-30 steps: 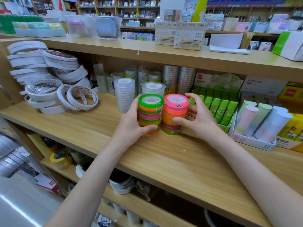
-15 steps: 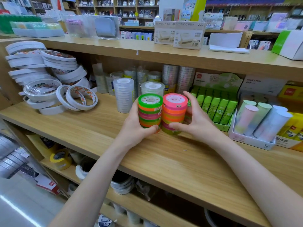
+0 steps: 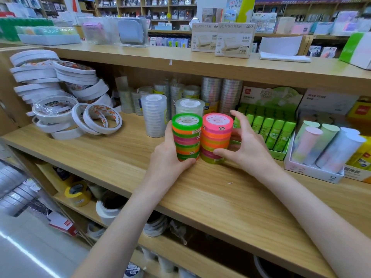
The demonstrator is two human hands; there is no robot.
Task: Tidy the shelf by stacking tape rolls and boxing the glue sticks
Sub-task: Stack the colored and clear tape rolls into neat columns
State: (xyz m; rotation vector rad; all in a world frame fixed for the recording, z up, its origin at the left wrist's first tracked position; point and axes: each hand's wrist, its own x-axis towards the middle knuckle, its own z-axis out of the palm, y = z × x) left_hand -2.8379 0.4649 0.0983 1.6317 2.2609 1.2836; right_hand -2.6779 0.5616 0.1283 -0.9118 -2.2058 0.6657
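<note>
Neon tape stacks [image 3: 200, 137] gripped by left hand [image 3: 166, 157], right hand [image 3: 245, 149].

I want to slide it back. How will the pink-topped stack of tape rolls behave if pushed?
The pink-topped stack is tall and narrow, so a high push may tip it. Its rolls look like separate layers and could shear apart. The right hand already brackets it top and bottom, which probably steadies it.
</note>
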